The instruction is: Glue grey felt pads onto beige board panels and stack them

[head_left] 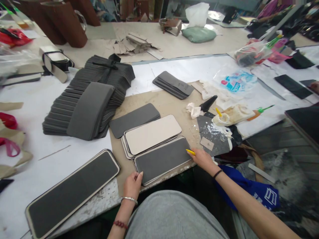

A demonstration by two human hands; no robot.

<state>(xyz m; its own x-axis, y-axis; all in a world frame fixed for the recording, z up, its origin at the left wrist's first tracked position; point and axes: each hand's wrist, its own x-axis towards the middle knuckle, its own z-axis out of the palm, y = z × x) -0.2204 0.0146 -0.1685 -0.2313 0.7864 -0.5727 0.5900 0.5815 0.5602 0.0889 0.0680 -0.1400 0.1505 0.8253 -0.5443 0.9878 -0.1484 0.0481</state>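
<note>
A dark grey rounded panel with a pale border (161,161) lies at the table's front edge. My left hand (133,184) pinches its near left corner between thumb and fingers. At the panel's right end, my right hand (203,161) is closed on a thin yellow stick (190,152) and rests against the edge. Just behind lies a stack of cream panels with dark rims (153,132), partly over another grey panel (136,119). A longer grey panel with a pale border (74,194) lies to the left.
A big fanned pile of grey pieces (89,106) stands at the back left, and a smaller stack (173,84) lies behind the work. To the right are a white-smeared glue bottle (233,114) and a stained dark board (211,132). Brown bags (64,25) stand farther back.
</note>
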